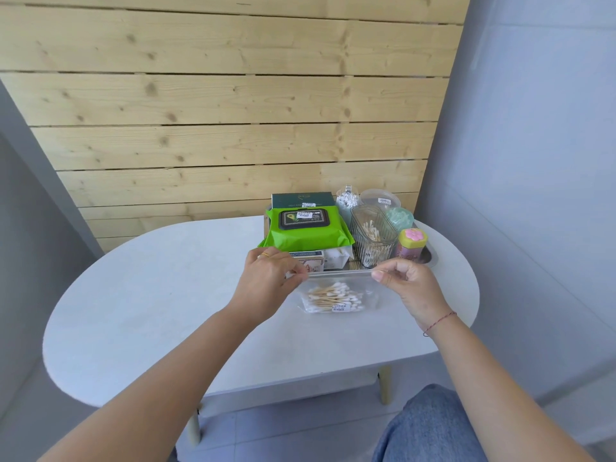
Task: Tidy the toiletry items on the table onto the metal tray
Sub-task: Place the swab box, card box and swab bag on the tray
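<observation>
A clear zip bag of cotton swabs (335,296) hangs just in front of the metal tray (428,256). My left hand (271,278) pinches its top left corner, and my right hand (408,283) pinches the top right corner. On the tray lie a green wet-wipe pack (305,231), a dark green box (301,200), a small white box (310,260), a clear ribbed container of swabs (373,238), a pink and yellow jar (411,243), a mint green jar (400,218) and two clear tubs at the back.
The tray sits at the far right of a pale oval table (160,295). A wooden plank wall (216,111) stands behind it. My knee in blue jeans (430,428) is below the table's front edge.
</observation>
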Available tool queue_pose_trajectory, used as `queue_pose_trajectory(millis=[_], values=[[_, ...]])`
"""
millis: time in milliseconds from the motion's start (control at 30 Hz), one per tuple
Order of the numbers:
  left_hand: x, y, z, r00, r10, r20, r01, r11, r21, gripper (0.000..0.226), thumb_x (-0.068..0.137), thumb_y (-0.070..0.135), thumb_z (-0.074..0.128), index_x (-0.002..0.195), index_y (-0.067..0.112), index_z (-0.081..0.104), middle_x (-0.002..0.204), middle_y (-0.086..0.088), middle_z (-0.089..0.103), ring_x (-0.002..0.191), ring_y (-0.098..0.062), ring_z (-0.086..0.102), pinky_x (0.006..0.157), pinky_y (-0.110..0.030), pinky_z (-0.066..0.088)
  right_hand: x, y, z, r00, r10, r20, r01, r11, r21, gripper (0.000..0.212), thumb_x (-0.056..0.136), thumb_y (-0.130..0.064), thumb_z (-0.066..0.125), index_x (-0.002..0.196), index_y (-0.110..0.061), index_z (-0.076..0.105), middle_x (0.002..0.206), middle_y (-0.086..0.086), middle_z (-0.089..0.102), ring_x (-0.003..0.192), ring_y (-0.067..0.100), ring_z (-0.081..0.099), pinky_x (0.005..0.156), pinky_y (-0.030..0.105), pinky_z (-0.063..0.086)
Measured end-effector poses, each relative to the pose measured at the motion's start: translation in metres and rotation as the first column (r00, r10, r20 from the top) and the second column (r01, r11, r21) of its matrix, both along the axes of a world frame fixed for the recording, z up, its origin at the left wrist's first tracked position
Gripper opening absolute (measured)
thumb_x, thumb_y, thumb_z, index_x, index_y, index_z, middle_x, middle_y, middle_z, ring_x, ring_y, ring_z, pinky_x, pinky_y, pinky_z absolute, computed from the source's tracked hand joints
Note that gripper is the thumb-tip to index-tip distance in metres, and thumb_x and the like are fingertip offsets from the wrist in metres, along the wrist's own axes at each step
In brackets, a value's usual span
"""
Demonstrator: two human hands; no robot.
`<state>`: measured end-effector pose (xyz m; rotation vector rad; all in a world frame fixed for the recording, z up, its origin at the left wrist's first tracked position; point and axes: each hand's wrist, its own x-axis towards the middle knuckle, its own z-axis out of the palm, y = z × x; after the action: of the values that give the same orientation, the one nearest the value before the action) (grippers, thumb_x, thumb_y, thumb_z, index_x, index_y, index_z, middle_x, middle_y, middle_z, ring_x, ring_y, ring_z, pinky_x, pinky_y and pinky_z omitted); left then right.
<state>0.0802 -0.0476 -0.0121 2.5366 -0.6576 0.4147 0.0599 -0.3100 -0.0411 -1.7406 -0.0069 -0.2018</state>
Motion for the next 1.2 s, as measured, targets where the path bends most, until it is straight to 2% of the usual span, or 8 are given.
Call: queue_pose_trajectory(millis=[367, 533, 600, 700, 767, 900, 1067, 1200], values=[[-0.003, 0.018, 0.0, 1.0, 0.004, 0.01, -0.004, 1.0, -0.018, 0.01, 0.087, 0.025, 0.063, 0.083, 0.022, 0.071, 0.079, 0.012, 0.066, 0.089, -0.015, 0.056, 0.093, -0.027, 0.026, -0.001, -0.001, -0.001, 1.0, 0.007, -0.011, -0.007, 1.0, 0.016, 0.015, 0.078, -0.012, 0.073, 0.068, -0.024, 0.071, 0.075, -0.014, 0.072, 0.077, -0.006, 0.063, 0.084, 0.021, 0.045], [-0.007, 0.016, -0.002, 0.987, 0.071, -0.144, -0.113, 0.943, -0.311, 0.008, 0.078, 0.026, 0.075, 0.07, 0.025, 0.073, 0.068, 0.025, 0.057, 0.069, 0.008, 0.055, 0.071, -0.005, 0.035, 0.001, -0.001, -0.004, 1.0, 0.004, -0.012, -0.003, 0.998, 0.059, 0.013, 0.079, -0.011, 0.072, 0.071, -0.021, 0.071, 0.074, -0.012, 0.072, 0.075, -0.004, 0.063, 0.075, 0.012, 0.048], [-0.01, 0.012, -0.008, 0.941, 0.043, -0.337, -0.212, 0.849, -0.485, 0.01, 0.077, 0.029, 0.075, 0.069, 0.029, 0.069, 0.07, 0.017, 0.064, 0.067, 0.01, 0.056, 0.065, -0.004, 0.037, 0.003, 0.002, -0.007, 0.999, 0.014, -0.03, -0.011, 0.995, 0.099, 0.013, 0.081, -0.008, 0.069, 0.073, -0.019, 0.07, 0.07, -0.011, 0.071, 0.071, -0.004, 0.063, 0.072, 0.01, 0.048], [-0.012, 0.002, -0.02, 0.774, -0.219, -0.595, -0.308, 0.69, -0.655, 0.03, 0.077, 0.025, 0.075, 0.106, 0.023, 0.064, 0.096, 0.009, 0.069, 0.088, -0.002, 0.062, 0.08, -0.014, 0.044, 0.003, 0.005, -0.008, 0.993, 0.077, -0.087, -0.065, 0.989, 0.136, 0.01, 0.081, -0.009, 0.069, 0.087, -0.018, 0.067, 0.077, -0.009, 0.072, 0.075, -0.003, 0.064, 0.071, 0.009, 0.046], [-0.011, -0.005, -0.029, 0.699, -0.266, -0.663, -0.311, 0.722, -0.618, 0.051, 0.074, 0.022, 0.079, 0.12, 0.024, 0.06, 0.106, 0.009, 0.065, 0.092, -0.008, 0.06, 0.082, -0.016, 0.045, 0.004, 0.007, -0.008, 0.976, 0.169, -0.138, -0.151, 0.98, 0.129, 0.027, 0.075, -0.018, 0.073, 0.102, -0.021, 0.066, 0.09, -0.011, 0.072, 0.083, -0.003, 0.064, 0.074, 0.008, 0.046], [-0.01, -0.017, -0.039, 0.64, -0.396, -0.659, -0.265, 0.691, -0.673, 0.037, 0.071, 0.013, 0.081, 0.106, 0.019, 0.072, 0.099, 0.011, 0.075, 0.087, 0.002, 0.068, 0.066, -0.005, 0.047, 0.008, 0.016, -0.01, 0.925, 0.29, -0.246, -0.296, 0.955, 0.009, 0.043, 0.07, -0.019, 0.078, 0.112, -0.021, 0.067, 0.113, -0.005, 0.07, 0.107, 0.007, 0.061, 0.094, 0.02, 0.044], [-0.009, -0.025, -0.041, 0.662, -0.353, -0.661, -0.349, 0.635, -0.689, 0.012, 0.073, 0.018, 0.079, 0.084, 0.016, 0.078, 0.087, -0.001, 0.078, 0.077, -0.01, 0.07, 0.067, -0.014, 0.051, 0.01, 0.023, -0.015, 0.933, 0.298, -0.202, -0.305, 0.952, -0.003, 0.014, 0.076, -0.011, 0.075, 0.086, -0.02, 0.076, 0.087, -0.008, 0.075, 0.083, 0.003, 0.066, 0.076, 0.015, 0.048], [-0.011, -0.028, -0.041, 0.619, -0.363, -0.696, -0.418, 0.598, -0.684, 0.011, 0.074, 0.021, 0.078, 0.081, 0.013, 0.079, 0.074, -0.003, 0.075, 0.068, -0.018, 0.061, 0.065, -0.027, 0.047, 0.011, 0.03, -0.018, 0.965, 0.217, -0.146, -0.219, 0.976, 0.004, 0.011, 0.077, -0.009, 0.074, 0.073, -0.019, 0.073, 0.071, -0.008, 0.072, 0.067, 0.002, 0.063, 0.068, 0.014, 0.048]])
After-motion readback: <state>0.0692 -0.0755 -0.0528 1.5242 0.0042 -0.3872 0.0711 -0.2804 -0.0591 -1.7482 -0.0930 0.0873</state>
